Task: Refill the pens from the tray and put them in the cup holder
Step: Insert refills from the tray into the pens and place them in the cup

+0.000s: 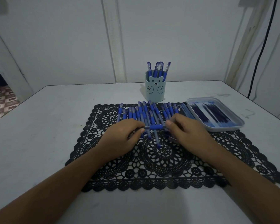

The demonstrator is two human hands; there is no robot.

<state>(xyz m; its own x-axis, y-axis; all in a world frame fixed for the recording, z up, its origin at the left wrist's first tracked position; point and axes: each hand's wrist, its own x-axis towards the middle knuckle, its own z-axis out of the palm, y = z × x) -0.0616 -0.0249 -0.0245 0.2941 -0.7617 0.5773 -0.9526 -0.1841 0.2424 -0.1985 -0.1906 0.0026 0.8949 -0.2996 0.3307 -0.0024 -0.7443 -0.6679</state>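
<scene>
Pen (155,127) held crosswise just above the mat, pinched at one end by the left hand (124,136) and at the other by the right hand (186,131), fingers of both curled in on it, blue grip section showing in the gap between. Guessing a two-ended hold like that is for twisting the barrel open or shut, can't tell which from here tbh. Hovering right over the near edge of the pile of pens (141,112), the obvious supply. Pile laid in a rough row across the far half of the black lace mat (168,167), within easy reach of both hands, probably handy against rolling too. Off to the right, partly on the mat's far corner by the look of it, a shallow pale tray (240,125) with dark refills (212,113) lying lengthwise inside, plus a few lighter tubes (187,111) on the mat against its left wall, maybe spent ones, hard to say. Straight behind the pile, a mint cup holder (154,92) with a bear face, already holding a handful of capped pens (158,68) standing upright, so under way but plenty left. All of it on a plain white table (47,126), a bit scuffed near the tray. White panelled wall (71,46) behind, black cable (262,50) hanging down on the right, patterned tiled floor (2,102) visible far left. Pretty dim lighting overall.
</scene>
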